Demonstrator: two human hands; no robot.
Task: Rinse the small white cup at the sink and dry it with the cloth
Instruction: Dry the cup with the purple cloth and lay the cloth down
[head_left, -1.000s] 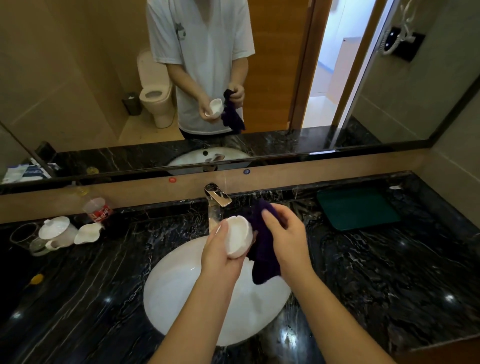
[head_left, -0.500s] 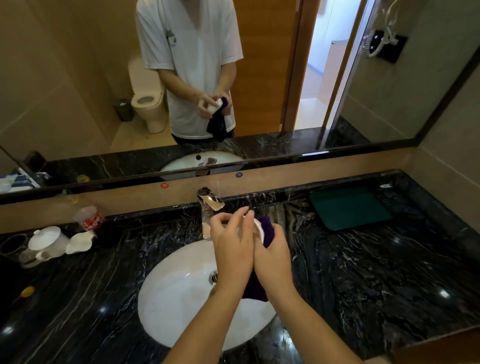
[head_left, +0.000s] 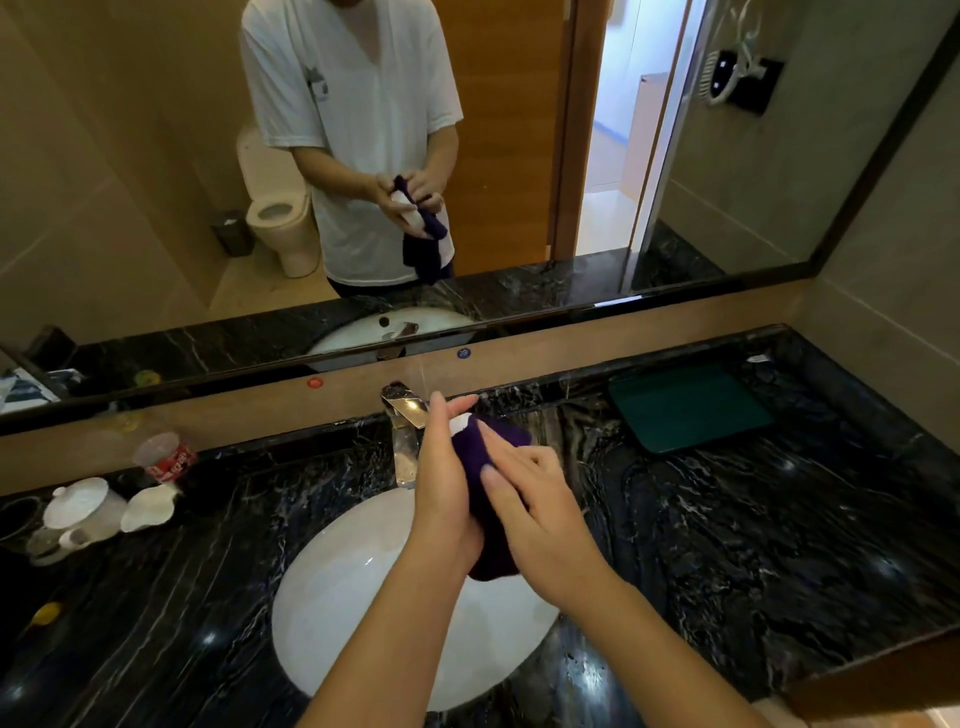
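Small white cup in purple cloth, between both hands over sink.

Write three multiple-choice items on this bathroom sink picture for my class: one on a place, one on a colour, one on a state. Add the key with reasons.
1. Where does the green tray lie?
A. in the basin
B. on the counter, right of the faucet
C. on the floor

2. What colour is the cloth?
A. dark purple
B. yellow
C. white

3. What state is the small white cup in?
A. standing on the counter
B. lying in the basin
C. held, mostly wrapped in cloth

Key: 1 B, it lies right of the faucet. 2 A, purple shows between the left hand and right hand. 3 C, only its rim peeks out.
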